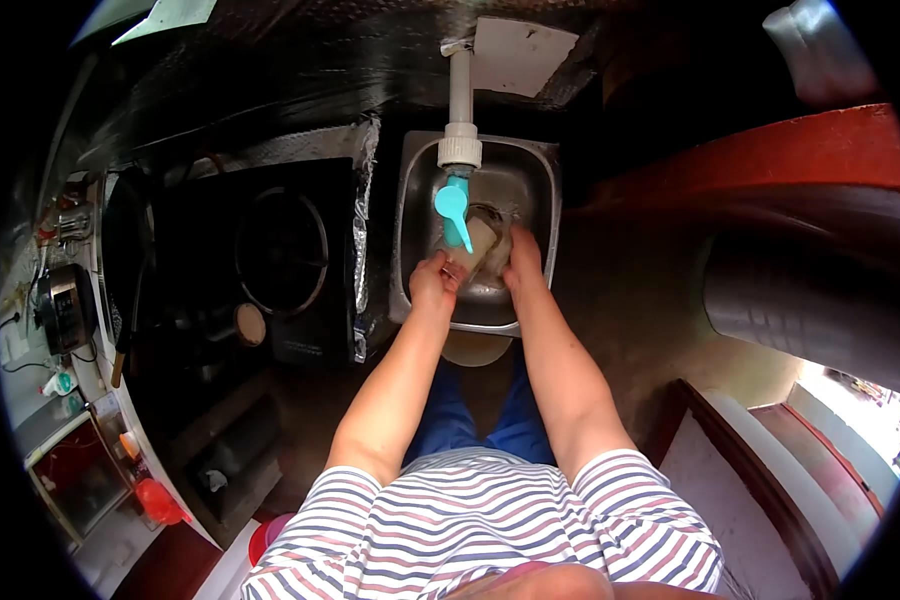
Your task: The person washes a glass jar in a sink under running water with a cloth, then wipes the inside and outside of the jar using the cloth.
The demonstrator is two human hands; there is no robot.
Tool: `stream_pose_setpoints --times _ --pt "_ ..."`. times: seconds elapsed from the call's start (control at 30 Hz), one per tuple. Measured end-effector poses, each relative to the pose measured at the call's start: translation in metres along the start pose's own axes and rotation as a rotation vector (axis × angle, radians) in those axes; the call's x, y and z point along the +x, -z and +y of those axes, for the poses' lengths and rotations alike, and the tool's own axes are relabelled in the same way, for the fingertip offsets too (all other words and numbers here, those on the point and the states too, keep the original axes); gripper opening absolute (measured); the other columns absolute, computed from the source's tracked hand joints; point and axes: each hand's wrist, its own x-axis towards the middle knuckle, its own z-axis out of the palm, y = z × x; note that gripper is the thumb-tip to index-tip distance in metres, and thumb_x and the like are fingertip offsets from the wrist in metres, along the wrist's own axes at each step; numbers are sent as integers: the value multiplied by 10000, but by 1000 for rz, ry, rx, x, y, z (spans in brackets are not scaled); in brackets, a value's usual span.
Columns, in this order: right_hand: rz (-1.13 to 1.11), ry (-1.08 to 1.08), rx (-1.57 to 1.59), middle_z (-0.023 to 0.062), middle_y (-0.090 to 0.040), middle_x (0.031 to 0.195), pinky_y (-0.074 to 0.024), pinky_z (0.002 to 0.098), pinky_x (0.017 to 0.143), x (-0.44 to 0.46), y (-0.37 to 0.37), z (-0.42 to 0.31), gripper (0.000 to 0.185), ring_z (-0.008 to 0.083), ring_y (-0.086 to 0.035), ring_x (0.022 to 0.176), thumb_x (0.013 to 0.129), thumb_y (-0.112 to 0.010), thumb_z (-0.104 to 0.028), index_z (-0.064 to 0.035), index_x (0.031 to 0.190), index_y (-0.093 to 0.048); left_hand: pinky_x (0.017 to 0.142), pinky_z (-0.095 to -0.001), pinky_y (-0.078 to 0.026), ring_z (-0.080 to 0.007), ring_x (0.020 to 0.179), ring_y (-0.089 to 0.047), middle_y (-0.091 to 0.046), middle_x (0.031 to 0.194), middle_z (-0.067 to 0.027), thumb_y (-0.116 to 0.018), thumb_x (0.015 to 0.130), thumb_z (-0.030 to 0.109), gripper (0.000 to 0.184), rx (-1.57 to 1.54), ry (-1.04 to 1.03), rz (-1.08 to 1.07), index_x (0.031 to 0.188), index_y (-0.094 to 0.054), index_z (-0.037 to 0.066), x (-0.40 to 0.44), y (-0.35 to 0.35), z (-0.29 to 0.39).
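In the head view, your left hand [436, 281] and right hand [524, 257] reach into the metal sink [539, 180], either side of a pale object [480, 243], possibly a container, below the turquoise tap [453, 203]. Your left fingers curl; I can't tell whether either hand grips it.

Here's the pale, cream-coloured object [478, 243], slanting, just above and right of centre frame, exact shape unclear!
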Motion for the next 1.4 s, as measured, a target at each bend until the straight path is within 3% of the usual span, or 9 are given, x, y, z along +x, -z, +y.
stream_pose_setpoints --times 0.13,0.37,0.57,0.77,0.9,1.1,1.23,1.3,1.4 --pt "42 -348 41 93 -521 1224 -316 562 960 -42 -4 -7 647 289 -458 1165 854 -459 -635 -106 1225 -486 639 -336 -491 -170 712 -534 -539 846 -50 -519 887 15 88 196 -175 -102 972 -513 35 -25 -24 -13" --pt "-257 -553 112 107 -553 1165 -424 435 875 -54 10 15 527 262 -525 1073 862 -593 -451 -63 1203 -490 683 -340 -460 -199 756 -573 -583 808 -87 -554 833 6 78 1086 -713 -203 909 -560 26 -24 -27 -4" --pt "-260 -217 -12 114 -631 981 -515 342 766 -60 13 -19 296 238 -621 887 840 -615 -110 24 1097 -551 738 -446 -449 -386 870 -543 -588 895 -164 -585 755 15 158 1559 -1068 -326 911 -588 39 -44 -3 10" --pt "-141 859 -1078 155 -636 918 -470 342 766 -70 -19 -21 215 290 -614 852 796 -606 -107 -21 990 -633 720 -345 -448 -289 801 -569 -573 834 -130 -601 737 -12 180 1334 -785 -470 916 -593 -2 -66 -19 9" --pt "-128 633 -1190 141 -641 952 -470 362 784 -35 -11 -29 193 314 -611 887 845 -568 -177 -51 965 -652 746 -322 -447 -294 819 -569 -588 851 -129 -601 745 -15 164 1463 -830 -620 909 -593 0 -83 -14 28" --pt "-300 -370 -164 53 -589 1051 -488 332 779 -15 20 -17 323 202 -584 932 885 -584 -211 -113 1187 -526 820 -384 -438 -329 913 -544 -592 935 -126 -638 720 -6 176 1445 -1118 -753 892 -613 17 -80 -21 38" --pt "-337 -296 -9 57 -569 1103 -489 349 822 -24 24 -7 421 211 -581 952 871 -618 -199 -100 1249 -460 939 -398 -383 -343 1167 -435 -456 1266 -167 -683 704 58 295 1721 -1246 -462 994 -630 50 -66 -26 47" --pt "-403 -245 71 82 -574 1106 -487 358 846 -31 20 -6 455 225 -578 988 842 -659 -160 -51 1239 -465 957 -384 -378 -317 1208 -418 -358 1373 -146 -739 701 126 378 1223 -795 -341 1051 -613 58 -55 -30 39" --pt "-330 -200 150 102 -574 1116 -482 374 866 -39 12 5 514 245 -572 1018 809 -694 -118 -5 1245 -447 823 -304 -448 -169 982 -538 -539 1069 -67 -734 741 82 525 1193 -815 -250 1181 -454 19 -25 -29 26"
